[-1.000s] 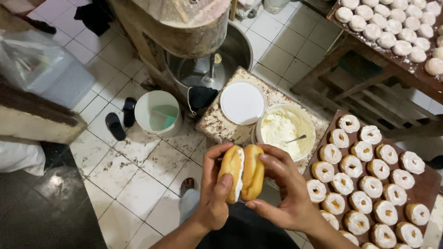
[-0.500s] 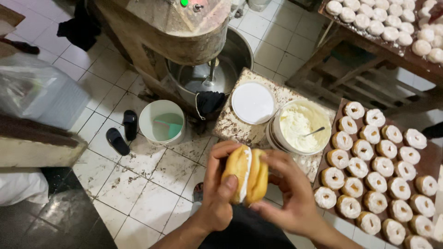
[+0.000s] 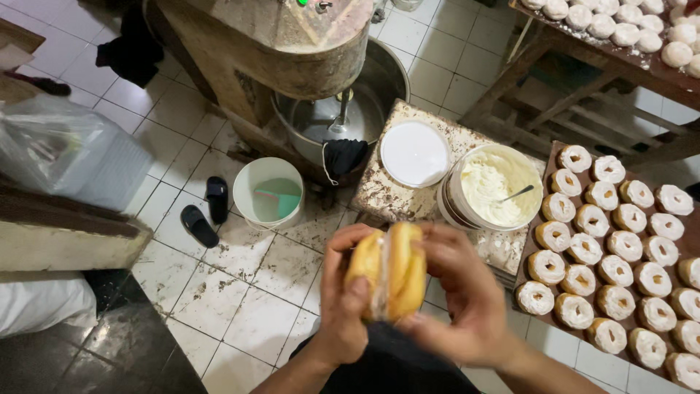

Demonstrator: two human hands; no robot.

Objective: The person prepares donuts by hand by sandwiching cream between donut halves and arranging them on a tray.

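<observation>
Right now both hands hold one golden bun (image 3: 390,273) up in the air, over the tiled floor (image 3: 248,292). The left hand (image 3: 343,306) wraps its fingers round one side and the right hand (image 3: 467,306) wraps round the other side, pressing the two halves together with white cream between them. Both hands are closed tight on the bun.

Open floor lies to the left, with two black sandals (image 3: 208,211) and one white bucket (image 3: 268,193) that has a green scoop in it. Just ahead stands a small speckled table (image 3: 394,197). On it sit one round white lid (image 3: 414,153) and one white tub of cream (image 3: 492,188) with a spoon stuck in. To the right, close to the right hand, a brown tray (image 3: 550,157) holds many sugared doughnuts (image 3: 612,255), too many to count well. One big metal mixer bowl (image 3: 339,109) stands behind the table.
</observation>
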